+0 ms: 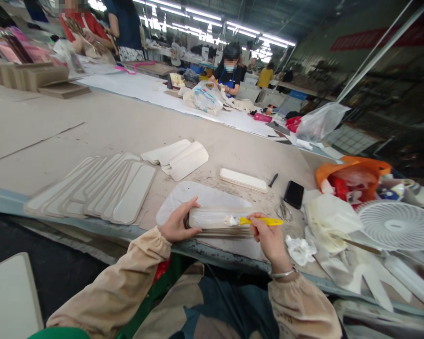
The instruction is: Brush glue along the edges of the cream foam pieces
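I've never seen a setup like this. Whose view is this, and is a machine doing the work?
No robot here: these are a person's bare hands, seen from a camera worn on the head, looking forward and down. The left hand holds one end of a pale panel; the right hand holds a yellow brush, its whitish tip at that panel. On the table lie fanned white panels, scissors, a dark phone-like object and an orange bag.

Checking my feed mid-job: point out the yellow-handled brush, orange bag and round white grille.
Yellow-handled brush (246, 221): head view, handle near the bristles.
Orange bag (356, 163): head view, upper rim.
Round white grille (397, 226): head view, central hub.
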A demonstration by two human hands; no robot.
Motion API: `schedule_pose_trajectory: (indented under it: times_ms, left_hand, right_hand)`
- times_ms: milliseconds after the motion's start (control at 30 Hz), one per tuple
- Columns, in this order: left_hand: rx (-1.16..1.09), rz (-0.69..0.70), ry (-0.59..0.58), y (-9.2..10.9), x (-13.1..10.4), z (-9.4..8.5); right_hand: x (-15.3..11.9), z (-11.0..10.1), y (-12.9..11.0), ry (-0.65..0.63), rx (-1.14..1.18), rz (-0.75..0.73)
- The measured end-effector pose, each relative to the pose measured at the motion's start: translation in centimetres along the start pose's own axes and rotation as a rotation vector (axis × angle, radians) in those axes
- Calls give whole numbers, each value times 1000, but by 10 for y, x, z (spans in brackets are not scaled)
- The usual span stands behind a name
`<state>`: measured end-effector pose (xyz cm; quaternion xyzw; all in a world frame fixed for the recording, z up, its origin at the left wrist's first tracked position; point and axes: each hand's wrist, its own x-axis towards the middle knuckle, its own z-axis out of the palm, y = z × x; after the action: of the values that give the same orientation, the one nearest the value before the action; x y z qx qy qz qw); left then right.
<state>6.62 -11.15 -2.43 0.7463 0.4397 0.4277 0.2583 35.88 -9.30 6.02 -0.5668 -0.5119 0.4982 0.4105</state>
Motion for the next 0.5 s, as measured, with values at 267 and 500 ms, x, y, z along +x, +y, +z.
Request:
schedule_pose_trajectory:
  times_ms: [267,500]
  left_hand:
    - [37,7,-2,-3,-1,0]
    - [57,32,6,-1,0,-1]
  right_hand:
    - [0,-58,-5,182,-349,-98]
    - [-11,-39,-13,193,-787,-507]
